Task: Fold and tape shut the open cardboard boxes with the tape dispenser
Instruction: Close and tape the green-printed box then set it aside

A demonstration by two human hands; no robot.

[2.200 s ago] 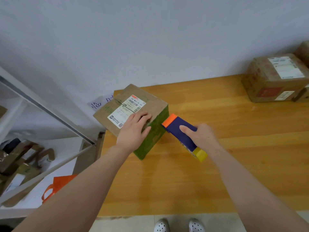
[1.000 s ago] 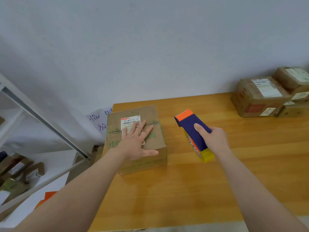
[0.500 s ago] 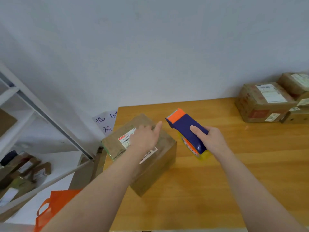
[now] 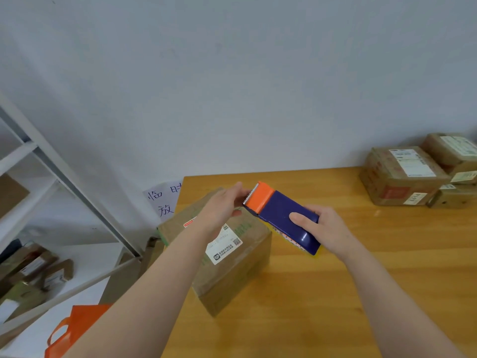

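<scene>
While the white shelf well left of the cardboard box is holding a few brown parcels on its lower level, an orange bag is slumping below and left of the box, its contents out of sight. A paper note is hanging on the wall just behind the box's left corner.

The box is sitting at an angle on the left end of the table, its top flaps lying down flat under a white label, so whatever is inside is staying hidden. The left hand is hovering over the box top, fingers and thumb meeting at the orange toothed end of the tape dispenser; whether they are pinching a tape end I cannot tell. The right hand is wrapping around the dispenser's blue body, holding it just above the box's right edge.

Folding is looking finished, and taping is just starting. Next, the tape end is needing to be pulled free and pressed onto the box across the flap seam.

Well right of the box, stacked boxes are sitting closed and labelled.
</scene>
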